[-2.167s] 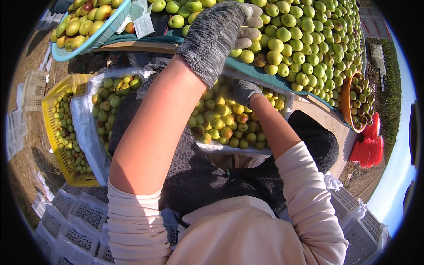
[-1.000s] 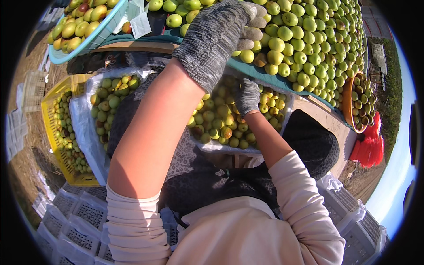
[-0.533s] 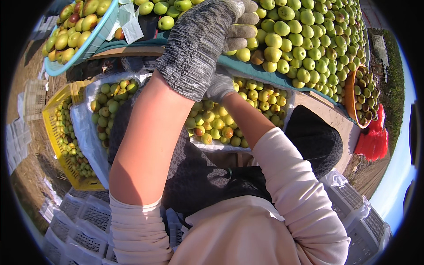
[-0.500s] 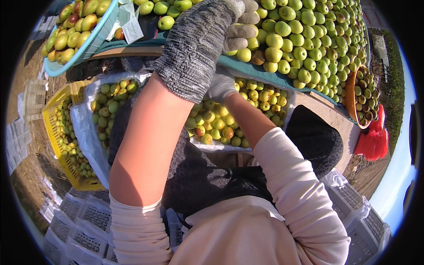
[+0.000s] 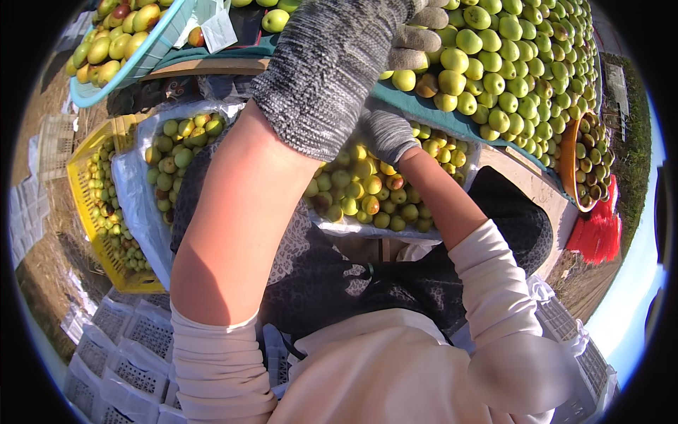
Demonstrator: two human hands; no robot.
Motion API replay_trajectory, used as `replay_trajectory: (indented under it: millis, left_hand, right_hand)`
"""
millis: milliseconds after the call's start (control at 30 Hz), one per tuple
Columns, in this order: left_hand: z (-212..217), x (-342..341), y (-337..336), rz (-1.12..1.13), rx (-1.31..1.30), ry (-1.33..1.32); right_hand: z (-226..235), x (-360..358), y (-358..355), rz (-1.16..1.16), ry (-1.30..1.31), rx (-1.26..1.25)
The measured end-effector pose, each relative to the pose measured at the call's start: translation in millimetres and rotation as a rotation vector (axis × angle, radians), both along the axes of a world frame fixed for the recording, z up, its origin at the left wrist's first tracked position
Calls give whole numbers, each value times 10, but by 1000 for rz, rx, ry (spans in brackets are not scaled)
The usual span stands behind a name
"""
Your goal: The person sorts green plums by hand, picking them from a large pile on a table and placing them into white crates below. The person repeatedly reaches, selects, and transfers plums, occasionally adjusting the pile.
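My left hand (image 5: 353,67), in a grey knitted glove, reaches across to the near edge of a large pile of green jujubes (image 5: 494,63). Its pale fingers are apart and stretched to the right beside the fruit; the thumb is hidden. Lower down, my right hand (image 5: 392,133), gloved alike, is over a lined box of yellow-green jujubes (image 5: 374,191), some with brown patches. The left glove and the shadow beneath it hide the right fingers, so what they hold cannot be seen.
A blue basket (image 5: 134,67) of ripening jujubes stands far left. Below it are a white-lined box (image 5: 134,180) and a yellow crate (image 5: 88,230), both with fruit. An orange basket (image 5: 569,159) and red netting (image 5: 597,230) lie right. Stacked white crates (image 5: 134,374) flank me.
My left hand has shifted slightly right along the pile's edge. My right hand has moved right and a little nearer, over the lined box.
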State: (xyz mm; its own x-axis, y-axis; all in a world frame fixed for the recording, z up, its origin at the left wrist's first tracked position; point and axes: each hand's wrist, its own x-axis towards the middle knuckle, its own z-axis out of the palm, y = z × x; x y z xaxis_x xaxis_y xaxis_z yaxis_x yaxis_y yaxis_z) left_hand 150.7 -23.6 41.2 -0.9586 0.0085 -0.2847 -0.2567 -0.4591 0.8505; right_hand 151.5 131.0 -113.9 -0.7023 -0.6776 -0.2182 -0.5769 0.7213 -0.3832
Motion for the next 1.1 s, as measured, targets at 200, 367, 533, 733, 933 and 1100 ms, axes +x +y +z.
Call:
replay_trajectory:
  millis: [200,367,533,733,933,1100]
  left_hand:
    - [11,-12,21,2,-7,-1]
    - [-8,-37,-22,10,-16,3]
    - [7,-28,16,0,-14,9]
    - [56,30,88,-9,-13,9]
    - [54,42,79,-13,-16,9]
    - [42,31,51,-12,-3,9]
  right_hand:
    - [21,-84,-149,6,-55,46]
    - [-50,99,378,-303,-203,-129]
    - [-264,462,844,-571,-106,-199]
    - [-408,373,833,-386,74,-62]
    - [-486,288,794,-410,-38,-6]
    - [-500,275,721,-397,80,-5]
